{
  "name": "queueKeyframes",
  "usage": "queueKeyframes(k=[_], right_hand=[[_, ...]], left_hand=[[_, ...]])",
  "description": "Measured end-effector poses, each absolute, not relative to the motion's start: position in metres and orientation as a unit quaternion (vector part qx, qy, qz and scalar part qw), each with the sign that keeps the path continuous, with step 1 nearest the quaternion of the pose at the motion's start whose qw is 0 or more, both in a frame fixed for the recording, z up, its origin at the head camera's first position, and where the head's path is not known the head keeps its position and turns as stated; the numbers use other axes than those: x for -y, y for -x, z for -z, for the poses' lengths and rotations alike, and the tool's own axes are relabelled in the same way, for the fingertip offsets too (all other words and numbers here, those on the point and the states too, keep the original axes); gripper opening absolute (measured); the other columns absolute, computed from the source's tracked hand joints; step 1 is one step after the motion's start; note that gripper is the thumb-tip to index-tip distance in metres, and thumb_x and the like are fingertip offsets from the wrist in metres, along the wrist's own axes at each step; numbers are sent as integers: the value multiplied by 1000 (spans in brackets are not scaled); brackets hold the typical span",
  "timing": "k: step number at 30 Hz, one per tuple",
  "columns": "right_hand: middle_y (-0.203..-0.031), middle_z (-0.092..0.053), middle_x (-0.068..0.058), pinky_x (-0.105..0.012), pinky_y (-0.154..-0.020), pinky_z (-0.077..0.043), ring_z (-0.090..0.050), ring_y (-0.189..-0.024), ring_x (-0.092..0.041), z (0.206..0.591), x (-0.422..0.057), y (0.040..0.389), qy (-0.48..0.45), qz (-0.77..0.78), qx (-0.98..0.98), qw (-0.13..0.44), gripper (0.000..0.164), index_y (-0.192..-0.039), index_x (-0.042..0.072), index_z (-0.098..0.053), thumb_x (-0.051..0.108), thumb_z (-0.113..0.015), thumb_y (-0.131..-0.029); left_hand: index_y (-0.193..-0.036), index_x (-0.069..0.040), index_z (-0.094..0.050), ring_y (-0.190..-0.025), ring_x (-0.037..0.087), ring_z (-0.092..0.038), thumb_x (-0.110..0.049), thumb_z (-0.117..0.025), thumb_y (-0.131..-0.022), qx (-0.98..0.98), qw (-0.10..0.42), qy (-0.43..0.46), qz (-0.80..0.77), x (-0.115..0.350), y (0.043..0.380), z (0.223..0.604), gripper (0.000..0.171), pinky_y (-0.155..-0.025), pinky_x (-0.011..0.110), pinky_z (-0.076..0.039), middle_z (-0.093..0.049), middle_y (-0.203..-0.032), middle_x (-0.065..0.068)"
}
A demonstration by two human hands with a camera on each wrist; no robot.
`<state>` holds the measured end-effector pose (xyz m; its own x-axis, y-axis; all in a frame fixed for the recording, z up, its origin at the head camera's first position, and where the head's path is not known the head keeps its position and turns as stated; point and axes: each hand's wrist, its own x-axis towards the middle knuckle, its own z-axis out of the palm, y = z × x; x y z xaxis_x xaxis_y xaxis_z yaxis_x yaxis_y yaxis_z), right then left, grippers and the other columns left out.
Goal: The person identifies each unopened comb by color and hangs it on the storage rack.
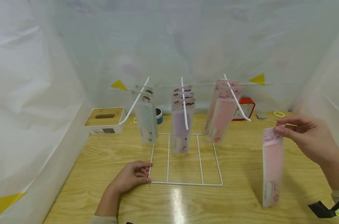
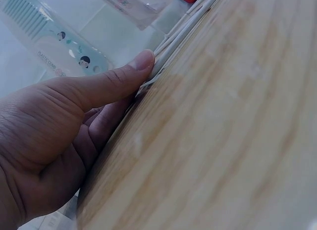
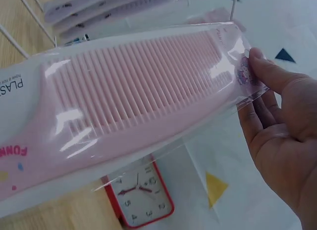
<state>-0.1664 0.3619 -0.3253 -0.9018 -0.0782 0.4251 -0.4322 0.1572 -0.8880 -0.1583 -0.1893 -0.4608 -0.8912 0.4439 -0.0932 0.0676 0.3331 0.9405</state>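
Observation:
My right hand pinches the top edge of a packaged pink comb, which hangs down at the right of the table. In the right wrist view the clear wrapper and the comb's teeth show up close. My left hand grips the front left corner of a white wire rack, thumb on the wire. From the rack's three prongs hang packaged combs: green combs on the left, purple combs in the middle, pink combs on the right.
A white tissue box with a wooden lid stands at the back left. Behind the rack are a blue round container and a red clock. A small grey object and a yellow ring lie at the back right.

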Motion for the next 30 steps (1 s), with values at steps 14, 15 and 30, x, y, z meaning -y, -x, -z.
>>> queueKeyframes(k=[14,15,30], right_hand=[[-95,-76,-13,-20,-69,-59,-75,-83,-17,280,-292,140,-318,-701,622,143,27,-98,-19,-66,-34,-59,-77],[-93,-76,-14,-20,-68,-60,-75,-82,-18,277,-287,140,-315,-705,617,149,26,-97,-20,-66,-34,-60,-76],[-85,-77,-14,-22,-67,-60,-73,-71,-19,249,-252,140,-263,-725,603,202,24,-92,-20,-69,-35,-61,-75]], left_hand=[[-133,4,-61,-92,9,-63,-10,-82,-83,-793,173,-161,-561,190,158,462,56,-79,18,-57,-61,-113,19],[-133,4,-61,-92,8,-63,-10,-82,-83,-794,173,-161,-560,190,158,462,56,-79,18,-57,-61,-113,19],[-133,4,-60,-92,8,-63,-10,-81,-84,-795,175,-170,-556,191,159,461,56,-80,18,-57,-61,-112,20]])
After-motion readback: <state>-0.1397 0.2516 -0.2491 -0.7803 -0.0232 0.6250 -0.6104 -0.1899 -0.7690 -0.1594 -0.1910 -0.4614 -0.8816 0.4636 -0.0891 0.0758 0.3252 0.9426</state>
